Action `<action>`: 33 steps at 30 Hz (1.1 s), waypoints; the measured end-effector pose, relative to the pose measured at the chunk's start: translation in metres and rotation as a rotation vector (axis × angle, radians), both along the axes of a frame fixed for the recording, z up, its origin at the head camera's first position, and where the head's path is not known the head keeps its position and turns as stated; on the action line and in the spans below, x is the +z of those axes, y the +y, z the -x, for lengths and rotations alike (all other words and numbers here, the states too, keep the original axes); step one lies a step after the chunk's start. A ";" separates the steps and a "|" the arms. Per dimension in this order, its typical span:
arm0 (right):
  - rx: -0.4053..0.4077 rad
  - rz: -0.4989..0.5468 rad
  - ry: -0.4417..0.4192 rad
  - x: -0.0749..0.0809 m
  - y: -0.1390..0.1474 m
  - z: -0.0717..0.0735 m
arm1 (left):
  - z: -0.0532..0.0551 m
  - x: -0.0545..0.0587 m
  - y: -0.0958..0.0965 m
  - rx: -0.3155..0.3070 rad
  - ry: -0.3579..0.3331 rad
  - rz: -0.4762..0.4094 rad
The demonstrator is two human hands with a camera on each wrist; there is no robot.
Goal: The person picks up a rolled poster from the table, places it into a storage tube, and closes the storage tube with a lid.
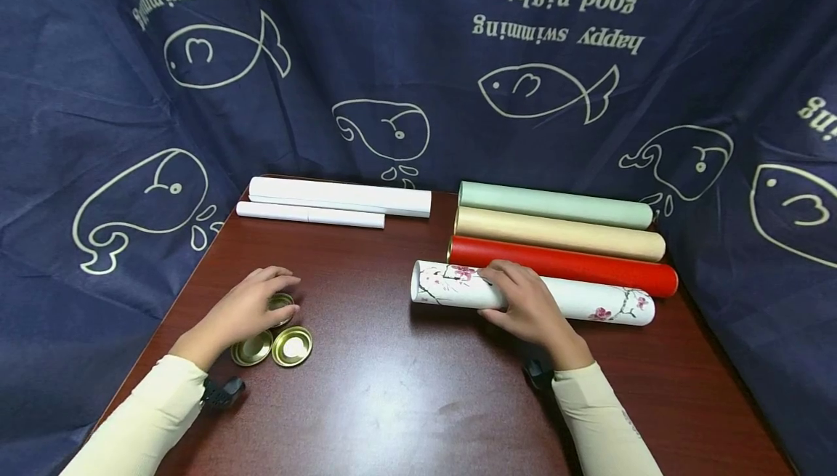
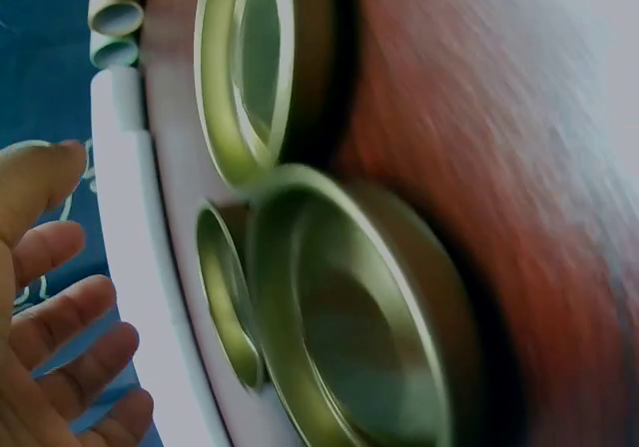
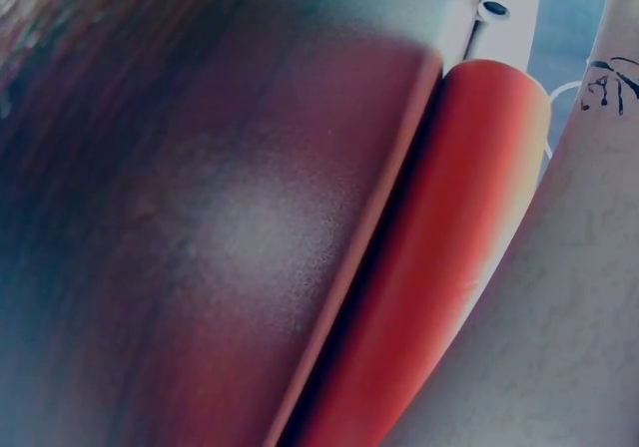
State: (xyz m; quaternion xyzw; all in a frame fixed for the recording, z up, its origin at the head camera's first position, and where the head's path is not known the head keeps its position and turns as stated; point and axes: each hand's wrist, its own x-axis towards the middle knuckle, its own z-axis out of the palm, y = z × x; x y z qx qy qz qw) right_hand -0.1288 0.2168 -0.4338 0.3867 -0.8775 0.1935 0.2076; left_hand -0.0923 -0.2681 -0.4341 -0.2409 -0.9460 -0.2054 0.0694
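The brown counter [image 1: 405, 389] carries four long tubes at the right: green [image 1: 556, 205], beige [image 1: 559, 232], red [image 1: 569, 264] and, nearest, a flowered white tube [image 1: 588, 301], which the right hand [image 1: 526, 305] grips. The left hand [image 1: 245, 309], fingers bent, rests on one of three gold lids [image 1: 292, 346].
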 end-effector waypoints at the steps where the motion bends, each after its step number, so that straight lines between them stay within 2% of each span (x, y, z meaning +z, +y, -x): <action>1: -0.002 0.001 0.001 0.000 0.000 0.000 | -0.001 0.000 -0.003 0.006 -0.016 0.014; 7: -0.004 0.001 0.008 -0.002 -0.001 -0.002 | -0.007 -0.004 -0.015 0.006 -0.124 0.077; 12: 0.002 0.003 0.005 -0.003 -0.002 -0.003 | -0.009 -0.007 -0.019 -0.020 -0.168 0.076; 17: 0.004 0.002 0.010 -0.003 -0.002 -0.002 | -0.008 -0.009 -0.020 -0.021 -0.181 0.062; 25: 0.005 0.007 0.021 0.000 -0.001 0.001 | -0.003 -0.010 -0.020 -0.021 -0.147 0.067; 33: 0.002 0.006 0.019 -0.001 -0.001 0.000 | -0.003 -0.010 -0.017 0.011 -0.163 0.078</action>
